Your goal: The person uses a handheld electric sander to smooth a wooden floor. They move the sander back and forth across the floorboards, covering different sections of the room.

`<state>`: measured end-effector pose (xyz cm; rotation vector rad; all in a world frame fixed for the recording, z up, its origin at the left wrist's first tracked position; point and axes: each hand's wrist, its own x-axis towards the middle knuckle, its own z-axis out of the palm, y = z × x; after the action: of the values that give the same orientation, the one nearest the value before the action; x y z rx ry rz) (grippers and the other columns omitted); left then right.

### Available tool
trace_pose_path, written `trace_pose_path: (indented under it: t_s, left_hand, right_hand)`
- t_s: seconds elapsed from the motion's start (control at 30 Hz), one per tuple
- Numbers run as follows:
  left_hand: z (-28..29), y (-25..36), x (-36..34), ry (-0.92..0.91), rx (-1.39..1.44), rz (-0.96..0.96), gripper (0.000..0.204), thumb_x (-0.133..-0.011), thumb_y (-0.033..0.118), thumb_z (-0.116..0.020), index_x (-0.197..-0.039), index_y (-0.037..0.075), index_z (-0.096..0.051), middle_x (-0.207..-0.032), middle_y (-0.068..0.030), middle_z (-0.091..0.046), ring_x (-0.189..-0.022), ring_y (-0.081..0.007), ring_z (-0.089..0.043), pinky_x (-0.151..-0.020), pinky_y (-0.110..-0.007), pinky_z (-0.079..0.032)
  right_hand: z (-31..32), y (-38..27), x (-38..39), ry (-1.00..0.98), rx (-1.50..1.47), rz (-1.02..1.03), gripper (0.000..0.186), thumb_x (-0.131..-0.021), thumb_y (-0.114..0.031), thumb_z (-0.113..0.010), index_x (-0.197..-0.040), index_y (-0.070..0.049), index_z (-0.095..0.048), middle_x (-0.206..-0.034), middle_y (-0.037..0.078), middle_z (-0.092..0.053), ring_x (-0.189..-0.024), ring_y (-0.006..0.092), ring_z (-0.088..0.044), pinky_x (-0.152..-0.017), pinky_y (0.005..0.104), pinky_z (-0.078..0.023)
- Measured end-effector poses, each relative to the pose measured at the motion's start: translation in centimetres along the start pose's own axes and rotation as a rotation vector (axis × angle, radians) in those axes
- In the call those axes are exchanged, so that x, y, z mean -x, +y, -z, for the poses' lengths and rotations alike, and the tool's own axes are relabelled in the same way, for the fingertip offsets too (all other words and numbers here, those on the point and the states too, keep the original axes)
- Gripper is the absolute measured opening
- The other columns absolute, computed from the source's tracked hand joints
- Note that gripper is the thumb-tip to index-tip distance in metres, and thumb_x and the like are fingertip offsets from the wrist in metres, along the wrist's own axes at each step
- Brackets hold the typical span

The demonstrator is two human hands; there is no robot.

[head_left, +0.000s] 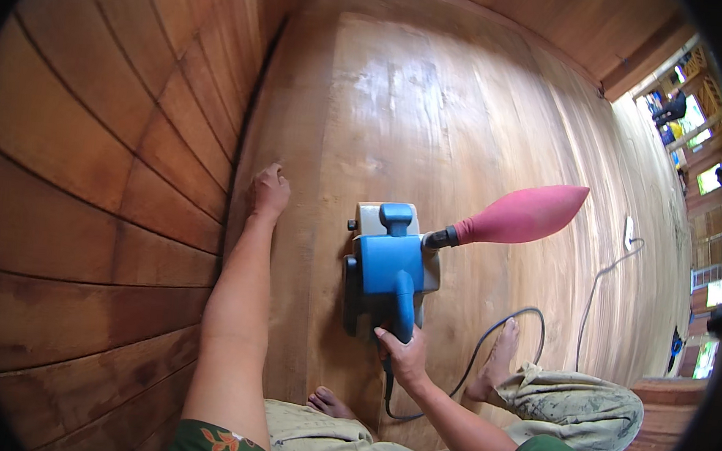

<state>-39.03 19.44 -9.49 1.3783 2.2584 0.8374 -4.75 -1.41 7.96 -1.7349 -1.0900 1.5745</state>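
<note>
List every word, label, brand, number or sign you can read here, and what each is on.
None can be read.
Sander: no legible lettering on the sides that show.
Bag: plain pink, no text seen.
Left sleeve: orange flowers on green, no lettering.
White strip: too small to tell.
Far things at right: too small and blurred.

left arm point(236, 309) stretched forward, nearly straight; left hand point(271, 193) ahead of the right, fingers partly curled; right arm point(466, 423) slanting forward and inward; right hand point(406, 358) wrapped in a grip
</note>
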Motion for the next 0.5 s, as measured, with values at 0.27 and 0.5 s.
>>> trace_pose_path:
  t_s: [0.27,0.5]
  left_hand:
    - [-2.6,1.4,-2.1,-0.111,-0.035,-0.067,0.034,-0.095,0.016,-0.058,-0.124,0.004,-0.071,-0.128,-0.0211,-0.071,-0.118,-0.0401,-0.067,-0.098,-0.05,-0.055]
    - [-0.6,3.6,-4.2,-0.119,-0.058,0.012,0.035,-0.095,0.017,-0.057,-0.125,0.005,-0.071,-0.128,-0.0218,-0.07,-0.12,-0.0406,-0.066,-0.098,-0.05,-0.055]
  right_hand:
    - [-0.8,0.8,0.0,0.032,0.035,-0.013,0.018,-0.092,-0.013,-0.078,-0.099,-0.003,-0.064,-0.071,0.001,-0.061,-0.058,0.0098,-0.058,-0.053,0.0272,-0.047]
    - [-1.1,0.6,0.3,0.061,-0.065,-0.054,0.019,-0.091,-0.014,-0.079,-0.097,-0.003,-0.065,-0.07,-0.001,-0.061,-0.058,0.0078,-0.057,-0.055,0.0273,-0.046]
